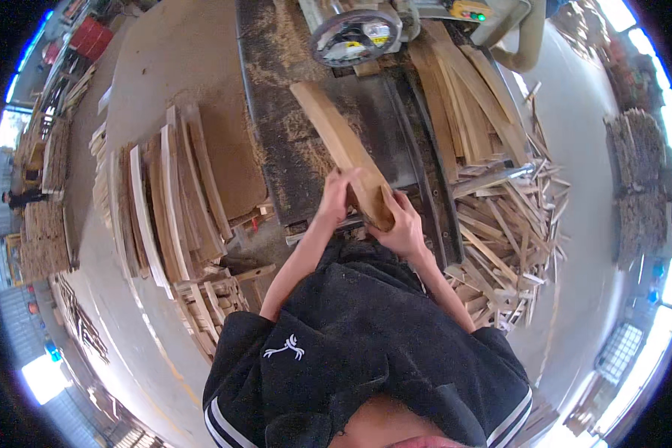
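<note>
A long light-brown wooden board [337, 136] slants over the dark machine table [276, 142], its far end up and to the left. My left hand [339, 196] grips its left edge near the close end, fingers bent around the wood. On the opposite edge my right hand [402, 226] is closed around the same end, thumb along its side. Whether the board rests flat on the table or is slightly raised, I cannot tell. Sawdust [306, 138] lies scattered on the table beside the board.
A machine handwheel [355, 39] stands beyond the board's far end. A dark guide rail [418, 157] runs along its right. Long boards [467, 97] lie farther right, above a heap of offcuts [500, 239]. Stacked boards [168, 194] stand at the left.
</note>
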`<move>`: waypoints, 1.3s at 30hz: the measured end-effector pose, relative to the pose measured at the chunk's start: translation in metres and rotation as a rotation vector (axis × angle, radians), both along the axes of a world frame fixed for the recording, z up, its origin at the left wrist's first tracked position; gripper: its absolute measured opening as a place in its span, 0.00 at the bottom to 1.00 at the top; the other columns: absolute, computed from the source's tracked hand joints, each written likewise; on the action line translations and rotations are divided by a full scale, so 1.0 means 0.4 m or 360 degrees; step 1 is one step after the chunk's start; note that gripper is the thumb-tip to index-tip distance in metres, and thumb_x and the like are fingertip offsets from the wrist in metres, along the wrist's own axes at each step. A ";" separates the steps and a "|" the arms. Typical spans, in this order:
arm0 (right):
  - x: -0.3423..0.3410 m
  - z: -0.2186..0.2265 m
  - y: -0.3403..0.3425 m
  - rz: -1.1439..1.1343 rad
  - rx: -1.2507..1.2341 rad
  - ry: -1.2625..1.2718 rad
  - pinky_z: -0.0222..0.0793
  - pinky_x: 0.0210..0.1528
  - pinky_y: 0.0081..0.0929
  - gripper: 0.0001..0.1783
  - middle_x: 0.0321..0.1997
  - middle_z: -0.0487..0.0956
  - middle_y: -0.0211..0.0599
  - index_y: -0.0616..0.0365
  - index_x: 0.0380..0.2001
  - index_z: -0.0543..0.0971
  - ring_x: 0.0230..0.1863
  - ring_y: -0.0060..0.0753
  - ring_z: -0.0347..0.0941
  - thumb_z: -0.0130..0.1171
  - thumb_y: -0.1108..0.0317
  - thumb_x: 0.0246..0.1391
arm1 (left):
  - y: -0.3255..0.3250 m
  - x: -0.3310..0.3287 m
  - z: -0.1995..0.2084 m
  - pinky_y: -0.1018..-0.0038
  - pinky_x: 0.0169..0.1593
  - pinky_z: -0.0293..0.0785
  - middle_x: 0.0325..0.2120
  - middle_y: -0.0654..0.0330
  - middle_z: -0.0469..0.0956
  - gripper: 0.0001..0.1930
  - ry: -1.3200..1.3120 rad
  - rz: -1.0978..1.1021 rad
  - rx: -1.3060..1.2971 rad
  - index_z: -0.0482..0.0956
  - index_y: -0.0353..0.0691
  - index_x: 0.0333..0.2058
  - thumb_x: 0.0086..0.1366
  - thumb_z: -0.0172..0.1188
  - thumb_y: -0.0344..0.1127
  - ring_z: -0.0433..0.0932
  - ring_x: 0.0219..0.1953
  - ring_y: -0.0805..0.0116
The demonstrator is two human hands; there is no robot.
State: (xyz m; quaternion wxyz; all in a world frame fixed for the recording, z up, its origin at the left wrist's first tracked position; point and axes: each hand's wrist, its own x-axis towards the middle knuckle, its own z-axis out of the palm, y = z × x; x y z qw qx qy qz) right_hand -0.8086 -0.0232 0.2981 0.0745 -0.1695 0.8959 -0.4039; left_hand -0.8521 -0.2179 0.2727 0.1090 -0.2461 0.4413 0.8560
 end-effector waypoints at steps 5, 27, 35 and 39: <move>0.064 -0.043 0.053 -0.0284 0.0215 0.0260 0.67 0.68 0.53 0.47 0.69 0.65 0.71 0.57 0.70 0.69 0.69 0.70 0.65 0.74 0.61 0.47 | 0.160 0.041 -0.081 0.57 0.70 0.63 0.64 0.36 0.69 0.39 0.0733 -0.0193 -0.1892 0.60 0.25 0.69 0.68 0.66 0.42 0.65 0.69 0.45; -0.349 -0.196 -0.029 0.0239 0.0380 0.0850 0.65 0.74 0.45 0.29 0.75 0.68 0.43 0.60 0.67 0.74 0.75 0.50 0.64 0.65 0.66 0.64 | -0.823 0.120 -0.007 0.42 0.74 0.51 0.67 0.42 0.68 0.30 -0.0357 0.0693 -0.3297 0.76 0.35 0.60 0.70 0.62 0.52 0.52 0.75 0.36; -0.550 -0.227 -0.139 0.0356 0.0426 0.1070 0.66 0.73 0.46 0.26 0.73 0.70 0.47 0.66 0.64 0.75 0.73 0.52 0.66 0.62 0.64 0.66 | -0.942 0.339 -0.047 0.45 0.76 0.45 0.75 0.40 0.52 0.46 -0.0917 0.0454 -0.3284 0.58 0.34 0.73 0.69 0.59 0.61 0.46 0.78 0.41; -0.606 -0.235 -0.153 0.0372 0.0477 0.1077 0.65 0.74 0.46 0.26 0.73 0.70 0.47 0.66 0.64 0.75 0.74 0.51 0.65 0.61 0.63 0.67 | -0.898 0.311 -0.062 0.50 0.73 0.55 0.71 0.38 0.60 0.44 -0.0733 0.0638 -0.3052 0.60 0.32 0.71 0.63 0.70 0.47 0.56 0.74 0.39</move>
